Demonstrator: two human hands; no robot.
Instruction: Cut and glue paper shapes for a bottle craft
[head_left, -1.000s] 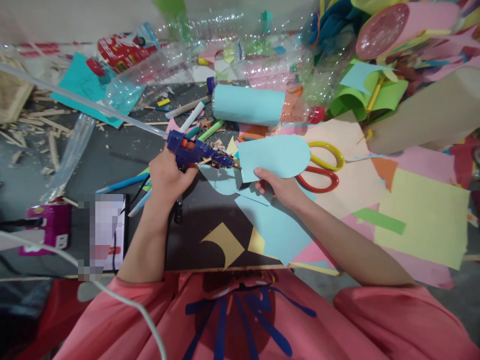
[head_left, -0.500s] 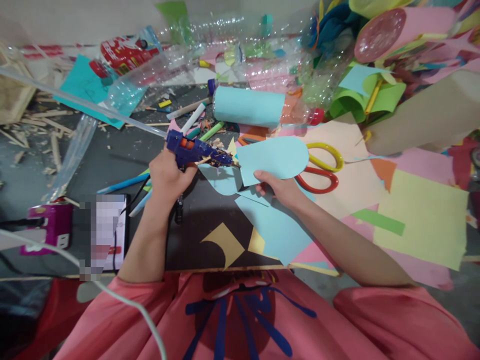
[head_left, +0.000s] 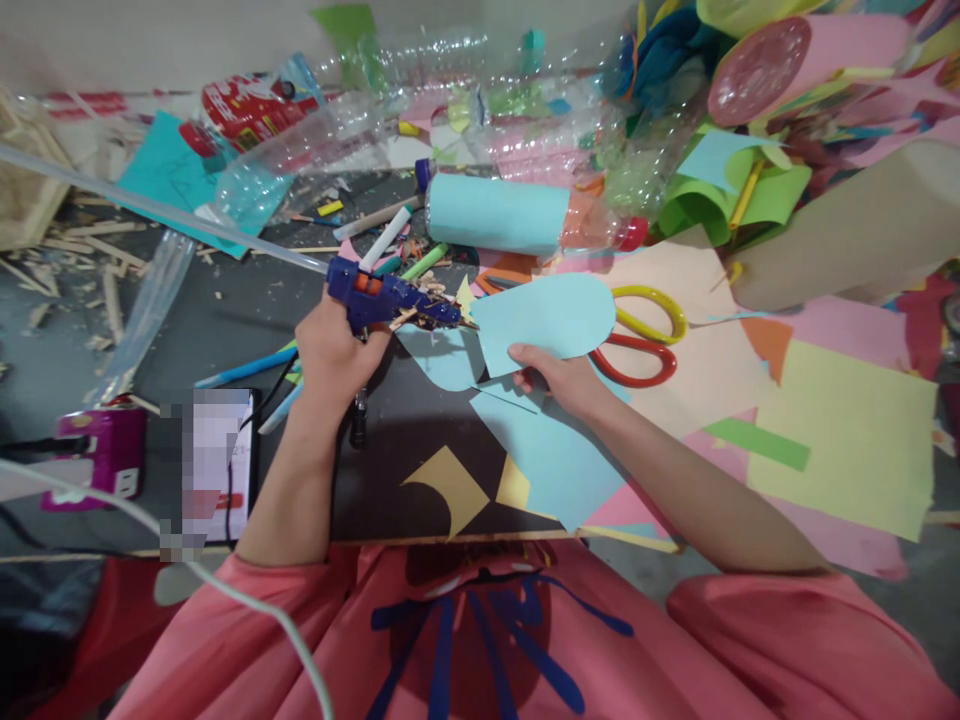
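My left hand (head_left: 337, 345) is wrapped round a blue glue gun (head_left: 390, 298) with a long clear glue stick (head_left: 187, 212) in its back end. Bits of debris cling to the gun's nozzle, which points right, close to the left edge of a light blue paper piece with a rounded end (head_left: 551, 315). My right hand (head_left: 551, 375) pinches that piece at its lower edge, thumb on top. Behind the paper, scissors show a yellow handle (head_left: 679, 318) and a red handle (head_left: 637, 372); part of them is hidden. Another light blue sheet (head_left: 551, 455) lies below my right hand.
A bottle wrapped in light blue paper (head_left: 499, 212) lies behind my hands, with clear bottles beyond. Coloured paper covers the right side, including a pale yellow sheet (head_left: 840, 440). A phone (head_left: 240, 465) and a purple box (head_left: 101, 455) lie at left, near a white cable.
My left hand and the glue gun have shifted slightly left, so the nozzle sits a little farther from the paper's edge. My right hand and the paper have barely moved.
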